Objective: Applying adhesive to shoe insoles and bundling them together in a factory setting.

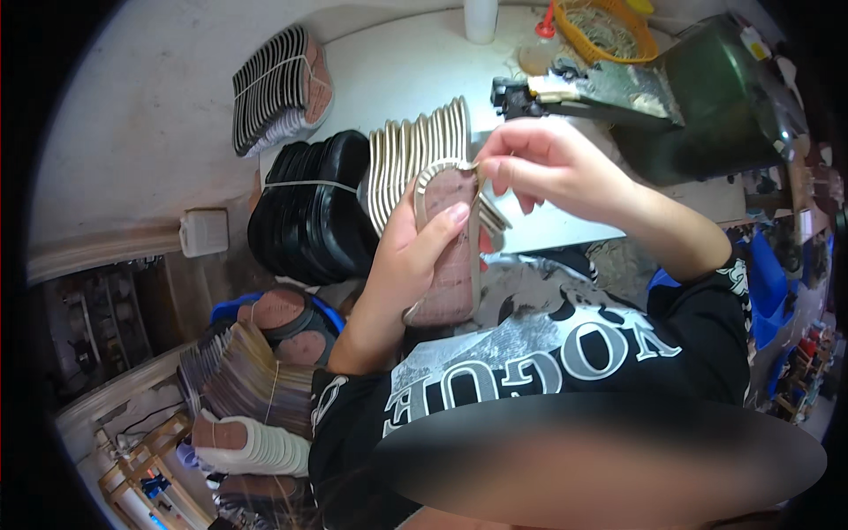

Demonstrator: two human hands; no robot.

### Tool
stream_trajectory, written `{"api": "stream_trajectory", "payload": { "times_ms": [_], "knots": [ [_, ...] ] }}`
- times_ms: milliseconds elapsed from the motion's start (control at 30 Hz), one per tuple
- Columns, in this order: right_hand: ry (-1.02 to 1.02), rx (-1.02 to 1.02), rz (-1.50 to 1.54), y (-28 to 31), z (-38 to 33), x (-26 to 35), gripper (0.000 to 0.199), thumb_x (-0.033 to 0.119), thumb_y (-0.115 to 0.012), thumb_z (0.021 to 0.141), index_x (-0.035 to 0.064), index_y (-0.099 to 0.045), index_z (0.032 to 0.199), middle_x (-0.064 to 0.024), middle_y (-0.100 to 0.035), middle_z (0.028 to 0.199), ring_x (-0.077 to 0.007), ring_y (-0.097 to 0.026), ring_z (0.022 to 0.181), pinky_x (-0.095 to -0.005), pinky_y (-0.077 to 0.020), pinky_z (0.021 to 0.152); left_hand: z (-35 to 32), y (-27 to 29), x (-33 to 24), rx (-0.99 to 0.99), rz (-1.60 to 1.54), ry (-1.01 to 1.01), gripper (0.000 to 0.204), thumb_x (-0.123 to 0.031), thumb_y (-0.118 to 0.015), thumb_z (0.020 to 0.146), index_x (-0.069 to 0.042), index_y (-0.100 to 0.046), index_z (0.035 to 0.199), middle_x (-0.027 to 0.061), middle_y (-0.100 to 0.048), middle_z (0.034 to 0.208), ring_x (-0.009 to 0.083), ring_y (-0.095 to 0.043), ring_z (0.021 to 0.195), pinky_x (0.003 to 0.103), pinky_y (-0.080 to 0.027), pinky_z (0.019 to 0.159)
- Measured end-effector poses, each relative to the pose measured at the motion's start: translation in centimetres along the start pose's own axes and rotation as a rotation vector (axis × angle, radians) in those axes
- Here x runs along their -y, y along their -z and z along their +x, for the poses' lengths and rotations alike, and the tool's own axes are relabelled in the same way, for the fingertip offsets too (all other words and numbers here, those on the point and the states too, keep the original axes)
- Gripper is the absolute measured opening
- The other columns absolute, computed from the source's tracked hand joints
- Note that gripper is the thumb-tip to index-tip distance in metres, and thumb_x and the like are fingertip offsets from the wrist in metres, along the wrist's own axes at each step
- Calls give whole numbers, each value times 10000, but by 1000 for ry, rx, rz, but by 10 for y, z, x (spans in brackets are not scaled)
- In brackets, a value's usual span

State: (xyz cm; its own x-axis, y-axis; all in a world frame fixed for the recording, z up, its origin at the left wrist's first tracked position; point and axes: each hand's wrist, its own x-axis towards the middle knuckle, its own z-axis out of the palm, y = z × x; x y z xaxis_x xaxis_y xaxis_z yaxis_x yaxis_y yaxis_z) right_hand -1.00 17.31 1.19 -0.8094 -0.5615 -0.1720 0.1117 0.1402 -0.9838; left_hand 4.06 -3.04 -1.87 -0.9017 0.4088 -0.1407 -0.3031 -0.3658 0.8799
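Note:
My left hand [409, 243] is closed around a shoe insole [449, 252] with a reddish-brown face and a pale edging strip, gathered in pleats round its upper end. The thumb lies flat on the brown face, while the other fingers are mostly hidden behind it. At the upper right edge of the insole, my right hand [543, 168] pinches the pale edging between thumb and forefinger. Right behind the insole stands a row of similar cream-edged insoles [420, 146] on the white table [389, 75].
Banded stacks of black insoles [309, 208] and dark-edged insoles [281, 88] stand to the left. A machine [609, 93] occupies the right side, near a yellow basket [609, 31] and a white cup [480, 19]. More bundles [252, 375] lie low on the left.

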Motion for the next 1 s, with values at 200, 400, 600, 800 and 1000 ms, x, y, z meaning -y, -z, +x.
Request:
{"api": "stream_trajectory", "payload": {
  "times_ms": [200, 400, 600, 800, 1000],
  "knots": [
    [188, 8, -756, 17, 17, 45, 392, 297, -672, 872, -14, -605, 1100, -78, -627, 814, -175, -600, 765, -306, -492, 715, -9, 12, -1, -2, -122, 121, 307, -201, -481, 959, 18, -513, 1172, 113, -630, 807, 177, -627, 706, 310, -532, 637],
    [-251, -150, -1103, 89, 108, 55, 510, 521, -613, 814, 84, -704, 1060, -132, -697, 919, -237, -650, 805, -350, -491, 779, -18, 38, 14, 64, -153, 123, 321, -233, -458, 962, 25, -506, 1147, 136, -628, 775, 201, -622, 675, 329, -533, 641],
    [-617, -221, -1152, 172, 176, 19, 814, 410, -774, 682, -42, -474, 1288, -153, -686, 1031, -254, -667, 920, -342, -533, 783, -23, 46, 13, 45, -185, 41, 301, -191, -443, 964, 39, -502, 1150, 139, -629, 768, 195, -620, 673, 322, -531, 649],
    [-337, -481, -1041, 207, 219, -26, 911, 347, -825, 647, -12, -407, 1372, -195, -575, 1251, -291, -577, 1123, -373, -505, 865, -29, 58, 13, -67, -181, 29, 286, -163, -441, 966, 46, -504, 1151, 134, -631, 768, 178, -618, 675, 319, -533, 651],
    [-270, -527, -957, 203, 233, -35, 842, 401, -831, 623, -21, -509, 1276, -203, -598, 1205, -311, -589, 1101, -356, -481, 914, -22, 66, 4, -136, -186, 60, 272, -140, -434, 964, 44, -509, 1151, 125, -629, 778, 170, -620, 678, 300, -539, 652]
  ]
}}
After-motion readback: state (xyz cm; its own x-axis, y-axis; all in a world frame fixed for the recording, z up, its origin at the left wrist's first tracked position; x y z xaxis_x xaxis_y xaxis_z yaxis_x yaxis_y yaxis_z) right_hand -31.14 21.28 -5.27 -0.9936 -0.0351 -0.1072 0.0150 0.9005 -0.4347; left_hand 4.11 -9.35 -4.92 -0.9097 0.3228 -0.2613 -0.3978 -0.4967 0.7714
